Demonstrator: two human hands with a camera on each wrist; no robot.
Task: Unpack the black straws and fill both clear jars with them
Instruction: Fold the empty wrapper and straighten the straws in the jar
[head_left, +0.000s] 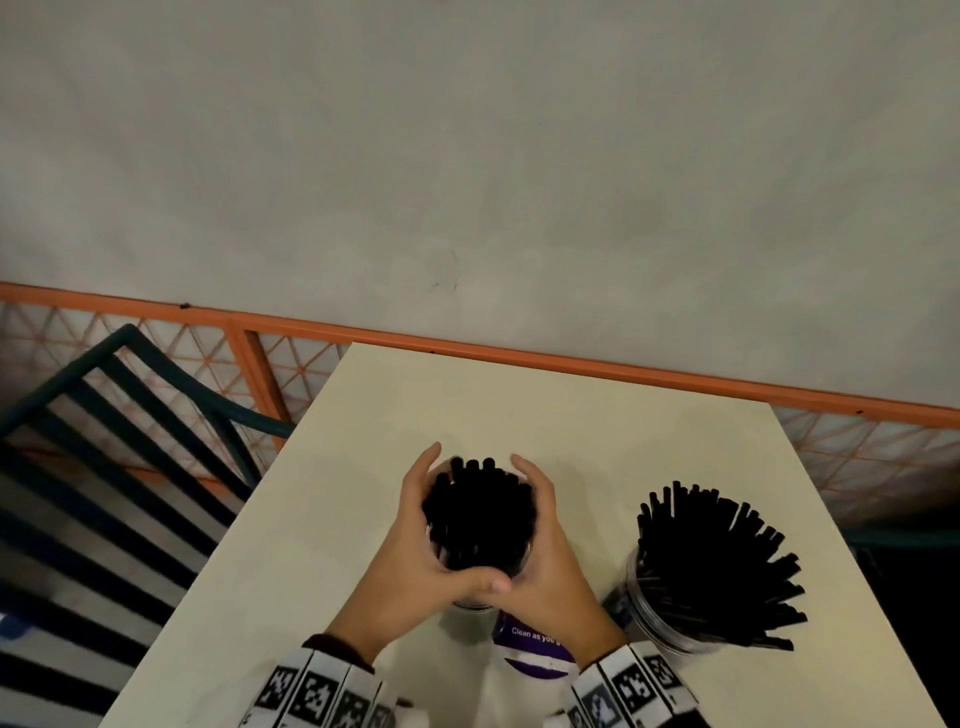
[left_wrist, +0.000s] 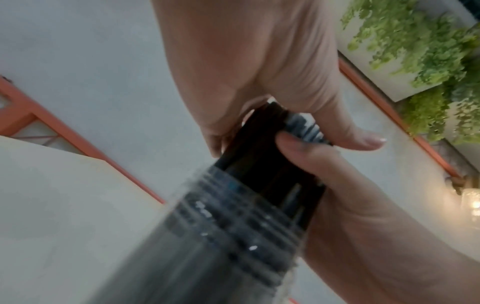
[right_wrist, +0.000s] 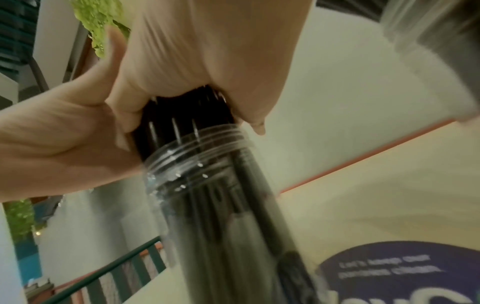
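Observation:
A clear jar (head_left: 470, 603) stands mid-table, packed with a bundle of black straws (head_left: 478, 514). My left hand (head_left: 415, 525) and right hand (head_left: 540, 545) cup the bundle from both sides just above the jar's mouth, fingers curled round it and thumbs meeting at the front. The left wrist view shows my left hand (left_wrist: 246, 61) wrapped over the straws (left_wrist: 267, 156) above the threaded rim (left_wrist: 233, 222). The right wrist view has my right hand (right_wrist: 207, 51) on the same bundle (right_wrist: 187, 115). A second clear jar (head_left: 654, 613) to the right holds fanned-out straws (head_left: 722, 561).
The cream table (head_left: 519, 405) ends at an orange mesh railing (head_left: 571, 364) behind. A dark green slatted chair (head_left: 104, 467) stands off the table's left edge. A purple and white printed label (head_left: 530, 649) lies on the table under my wrists.

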